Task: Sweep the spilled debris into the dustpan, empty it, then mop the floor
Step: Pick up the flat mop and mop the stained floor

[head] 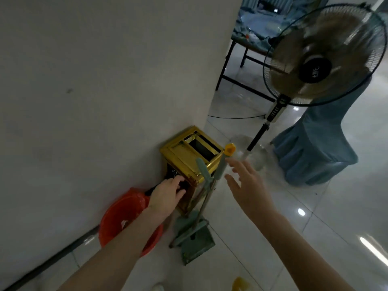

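Note:
A green dustpan (196,240) stands on the floor against a gold bin (190,156), its long handle (202,171) leaning up beside a second pole with a yellow cap (229,150). My left hand (168,196) reaches toward the dark front of the bin, fingers loosely curled, holding nothing. My right hand (247,185) hovers open with fingers spread, just right of the two handles and not touching them. The broom head is hidden behind the dustpan.
A red bucket (123,217) sits by the wall left of the bin. A standing fan (315,57) and its cord stand to the right, with a blue-covered chair (315,148) behind. A table frame (235,66) is farther back. Something yellow (240,284) shows at the bottom edge.

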Demonstrator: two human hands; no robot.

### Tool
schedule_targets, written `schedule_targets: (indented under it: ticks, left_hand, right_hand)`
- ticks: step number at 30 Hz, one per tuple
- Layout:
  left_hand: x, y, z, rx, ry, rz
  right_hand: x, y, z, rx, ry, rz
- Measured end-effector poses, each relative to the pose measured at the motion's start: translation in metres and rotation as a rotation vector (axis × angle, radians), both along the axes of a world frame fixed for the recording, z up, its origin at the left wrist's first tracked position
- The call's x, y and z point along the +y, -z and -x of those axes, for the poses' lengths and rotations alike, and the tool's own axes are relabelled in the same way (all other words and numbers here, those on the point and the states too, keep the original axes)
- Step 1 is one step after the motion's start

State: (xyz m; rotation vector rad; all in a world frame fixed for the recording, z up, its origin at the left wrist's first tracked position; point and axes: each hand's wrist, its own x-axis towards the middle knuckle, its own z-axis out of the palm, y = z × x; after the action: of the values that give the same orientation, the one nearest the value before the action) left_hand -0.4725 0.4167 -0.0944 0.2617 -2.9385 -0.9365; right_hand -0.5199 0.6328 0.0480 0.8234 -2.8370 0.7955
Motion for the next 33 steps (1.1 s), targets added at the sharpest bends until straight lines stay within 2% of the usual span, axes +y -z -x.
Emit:
schedule_targets:
  ticks: [10, 15, 20, 25, 33]
  left_hand:
    - [-0.082, -0.056, -0.218, 0.114, -0.648, 0.044]
    - [-0.106, -0.072, -0.346, 0.147, -1.014, 0.028]
    - [-0.132, -0.074, -0.436, 0.219, -1.254, -0.029]
    - [-0.175, -0.066, -0.512, 0.294, -1.453, -0.105]
    - [-0.258, -0.047, -0.564, 0.314, -1.581, -0.174]
  right_hand:
    - [-0.133, -0.01, -0.093, -0.075, -0.677, -0.07]
    - [-0.224, -0.022, -0.183, -0.067, -1.03, -0.052]
    - [-0.295, -0.025, -0.27, -0.063, -1.258, -0.039]
    - [-0.386, -0.027, -0.352, 0.083, -1.536, -0.143]
    - [-0.533, -0.051, -0.441, 0.377, -1.773, -0.325]
